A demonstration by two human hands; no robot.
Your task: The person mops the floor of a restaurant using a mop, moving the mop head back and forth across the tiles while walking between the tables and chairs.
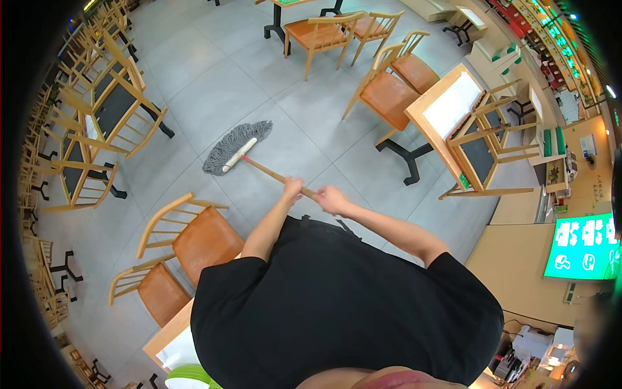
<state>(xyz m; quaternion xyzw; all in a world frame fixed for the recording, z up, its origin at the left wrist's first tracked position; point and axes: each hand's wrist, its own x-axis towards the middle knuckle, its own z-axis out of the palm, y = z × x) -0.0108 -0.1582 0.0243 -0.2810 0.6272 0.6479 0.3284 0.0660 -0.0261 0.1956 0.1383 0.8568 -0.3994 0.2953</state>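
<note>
A mop with a wooden handle slants away from my body toward the upper left. Its grey string head lies spread on the tiled floor, fixed to a pale bar. My left hand is wrapped round the handle, farther along toward the head. Closer to my body, my right hand grips the upper part of the same handle. The two hands are a short way apart. The handle's top end is hidden by my right hand.
Orange-seated wooden chairs stand close on my left. At the right, a table carries an upturned chair, with more orange chairs beside it. Upturned chairs rest on tables along the left. Grey floor tiles stretch ahead.
</note>
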